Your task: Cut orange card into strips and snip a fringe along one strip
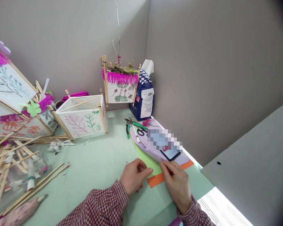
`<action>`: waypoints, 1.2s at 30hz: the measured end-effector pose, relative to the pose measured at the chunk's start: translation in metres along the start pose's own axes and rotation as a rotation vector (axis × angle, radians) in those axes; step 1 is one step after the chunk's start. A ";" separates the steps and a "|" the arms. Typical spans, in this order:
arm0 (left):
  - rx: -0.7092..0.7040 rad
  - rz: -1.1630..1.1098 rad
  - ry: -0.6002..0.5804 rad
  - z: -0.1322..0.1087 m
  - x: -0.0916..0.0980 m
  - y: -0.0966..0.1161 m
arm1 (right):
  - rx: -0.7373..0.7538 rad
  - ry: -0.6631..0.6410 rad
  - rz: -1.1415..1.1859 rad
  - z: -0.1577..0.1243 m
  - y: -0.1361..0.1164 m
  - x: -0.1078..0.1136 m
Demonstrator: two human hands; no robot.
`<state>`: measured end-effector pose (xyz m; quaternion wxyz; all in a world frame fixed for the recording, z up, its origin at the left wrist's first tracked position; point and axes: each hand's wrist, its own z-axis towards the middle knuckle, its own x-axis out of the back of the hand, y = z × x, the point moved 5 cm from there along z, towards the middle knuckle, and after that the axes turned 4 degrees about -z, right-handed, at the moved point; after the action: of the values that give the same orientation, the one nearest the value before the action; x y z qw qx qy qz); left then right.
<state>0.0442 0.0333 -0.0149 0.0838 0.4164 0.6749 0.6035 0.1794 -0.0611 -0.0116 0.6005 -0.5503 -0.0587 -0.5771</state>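
My right hand (177, 183) is closed, thumb and forefinger pinching the near edge of a lilac paper sheet (153, 151) and lifting it slightly. Beneath it a light green sheet (149, 160) shows, and an orange sheet (157, 180) pokes out below. My left hand (135, 176) is curled closed at the left edge of the green sheet, thumb over it; what its fingers hold is hidden. On the lilac sheet lie a phone (171, 153), partly blurred, a white marker (136, 135), black-handled scissors (141, 131) and a pink flower (146, 122). Green-handled pruning shears (129, 125) lie at its far end.
A white box lantern with drawn plants (82, 122) stands left of centre, a fringed one (121, 91) behind. A blue packet (143, 97) stands in the corner. Wooden sticks (4, 163), paper scraps (58, 145) and a pink pencil case (23, 210) cover the left side.
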 end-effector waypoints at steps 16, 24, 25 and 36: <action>-0.321 1.020 -0.116 -0.015 -0.022 0.022 | 0.083 -0.082 0.066 -0.004 0.004 -0.001; -0.322 0.822 0.175 -0.003 -0.004 0.026 | 0.338 -0.141 0.159 -0.021 -0.007 0.009; -0.318 0.782 0.187 0.000 -0.003 0.027 | 0.402 -0.179 0.117 -0.024 -0.012 0.009; -0.411 0.194 0.256 0.005 0.010 0.041 | 0.483 -0.122 -0.214 -0.023 -0.030 0.006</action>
<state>0.0601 0.0404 0.0241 0.0220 0.3736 0.5002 0.7809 0.1460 -0.0732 0.0017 0.6454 -0.4158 -0.2884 -0.5722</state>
